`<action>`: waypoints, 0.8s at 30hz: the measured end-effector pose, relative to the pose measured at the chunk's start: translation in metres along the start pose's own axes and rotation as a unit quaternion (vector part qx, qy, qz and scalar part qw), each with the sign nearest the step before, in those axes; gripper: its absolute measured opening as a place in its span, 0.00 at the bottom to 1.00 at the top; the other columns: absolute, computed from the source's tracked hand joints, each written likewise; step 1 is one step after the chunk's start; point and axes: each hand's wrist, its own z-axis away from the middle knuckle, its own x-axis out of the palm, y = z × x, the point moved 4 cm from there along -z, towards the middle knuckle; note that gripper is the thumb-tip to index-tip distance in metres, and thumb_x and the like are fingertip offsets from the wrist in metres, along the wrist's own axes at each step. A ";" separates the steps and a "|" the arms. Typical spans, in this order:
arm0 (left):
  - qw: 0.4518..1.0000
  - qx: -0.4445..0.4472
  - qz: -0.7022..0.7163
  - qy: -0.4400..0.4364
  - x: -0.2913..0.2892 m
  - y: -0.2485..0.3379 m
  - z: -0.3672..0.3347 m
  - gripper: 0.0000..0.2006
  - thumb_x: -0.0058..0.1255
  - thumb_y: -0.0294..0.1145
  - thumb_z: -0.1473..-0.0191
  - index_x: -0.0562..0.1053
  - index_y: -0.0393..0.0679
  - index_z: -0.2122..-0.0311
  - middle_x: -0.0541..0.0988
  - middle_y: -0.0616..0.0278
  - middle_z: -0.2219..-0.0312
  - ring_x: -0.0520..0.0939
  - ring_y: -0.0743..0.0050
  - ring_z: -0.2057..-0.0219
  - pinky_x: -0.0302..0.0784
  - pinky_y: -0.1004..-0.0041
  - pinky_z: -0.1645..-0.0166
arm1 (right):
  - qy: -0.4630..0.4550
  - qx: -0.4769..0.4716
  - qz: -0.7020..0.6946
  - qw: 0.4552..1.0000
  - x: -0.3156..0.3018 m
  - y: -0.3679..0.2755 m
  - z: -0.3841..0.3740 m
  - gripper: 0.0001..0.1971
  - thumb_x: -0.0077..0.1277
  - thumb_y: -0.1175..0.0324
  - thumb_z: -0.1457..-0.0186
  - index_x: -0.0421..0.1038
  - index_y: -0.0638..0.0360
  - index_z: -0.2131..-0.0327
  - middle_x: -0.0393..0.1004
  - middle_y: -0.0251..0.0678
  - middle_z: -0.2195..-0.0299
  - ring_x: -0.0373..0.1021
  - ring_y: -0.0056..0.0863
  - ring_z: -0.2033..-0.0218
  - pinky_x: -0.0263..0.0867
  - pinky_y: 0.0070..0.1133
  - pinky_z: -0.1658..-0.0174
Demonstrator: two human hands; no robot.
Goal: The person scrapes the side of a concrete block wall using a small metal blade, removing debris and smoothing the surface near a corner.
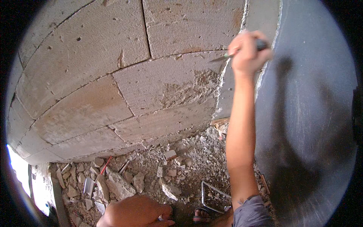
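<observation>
My right hand (249, 55) is raised against the right end of the block wall (166, 79), closed around a hand tool. The tool's narrow, pointed metal blade (218, 59) sticks out to the left, near a horizontal block joint. Its dark rounded end (261, 44) shows at the other side of the fist; motion blur hides its exact kind. Behind the hand runs a grey vertical strip (261, 19) with rough whitish edges. Low in the view, what looks like part of my left hand (165, 212) lies beside my bent bare knee (130, 212); its fingers are unclear.
Broken rubble (121, 185) covers the ground along the wall's foot. A red thin rod (107, 164) stands among the chunks, and a bent pale metal frame (203, 193) lies near my sandalled foot (201, 215). A smooth dark panel (310, 113) rises on the right. Bright light enters at lower left.
</observation>
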 end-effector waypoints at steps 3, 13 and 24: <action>0.976 0.183 0.045 0.113 0.006 -0.010 0.003 0.15 0.47 0.47 0.48 0.70 0.45 0.73 0.73 0.54 0.80 0.75 0.51 0.75 0.67 0.60 0.71 | 0.007 0.019 0.042 0.999 -0.014 0.018 0.008 0.12 0.48 0.77 0.53 0.61 0.60 0.86 0.64 0.31 0.91 0.61 0.16 0.92 0.56 0.17 0.90; 0.979 0.181 0.091 0.024 0.022 -0.023 -0.005 0.15 0.44 0.46 0.47 0.71 0.45 0.69 0.74 0.53 0.77 0.76 0.50 0.72 0.69 0.59 0.69 | 0.008 0.003 0.052 0.999 -0.008 0.017 0.006 0.12 0.47 0.78 0.53 0.60 0.60 0.86 0.63 0.32 0.92 0.61 0.18 0.92 0.57 0.18 0.89; 0.971 0.190 0.030 0.139 0.016 -0.019 0.004 0.14 0.46 0.46 0.47 0.68 0.45 0.73 0.70 0.53 0.81 0.73 0.49 0.76 0.66 0.59 0.72 | 0.012 0.030 -0.011 0.999 -0.005 0.007 0.007 0.10 0.49 0.76 0.53 0.61 0.60 0.84 0.64 0.31 0.91 0.60 0.17 0.92 0.56 0.17 0.90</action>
